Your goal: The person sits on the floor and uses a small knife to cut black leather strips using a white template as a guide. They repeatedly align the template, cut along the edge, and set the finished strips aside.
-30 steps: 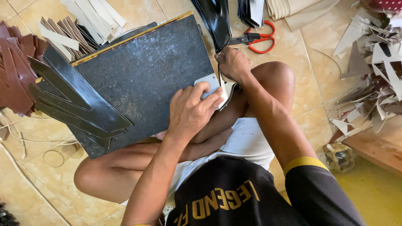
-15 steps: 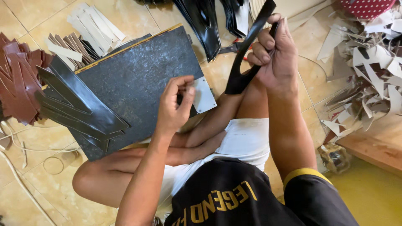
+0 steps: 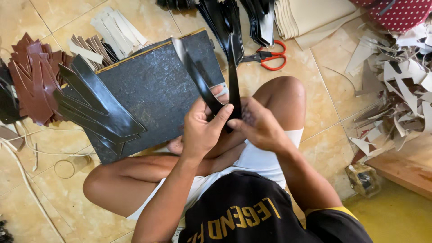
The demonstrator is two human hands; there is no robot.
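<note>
Two hands are gripping one forked black strap above your lap; to the far left a stack of brown cut pieces is lying beside a dark board carrying several black pieces; your left hand is pinching the strap's joint, your right hand closing on it too; seemingly you are pressing it together, needing firm, even pressure; one pair of red scissors is lying beyond.

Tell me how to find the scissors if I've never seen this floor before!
Start at the big dark board leaning on the person's lap, then look past its far right corner onto the tan floor tiles. The scissors lie there beyond the raised knee, the only thing with bright red loop handles among black and cream strips.
</note>
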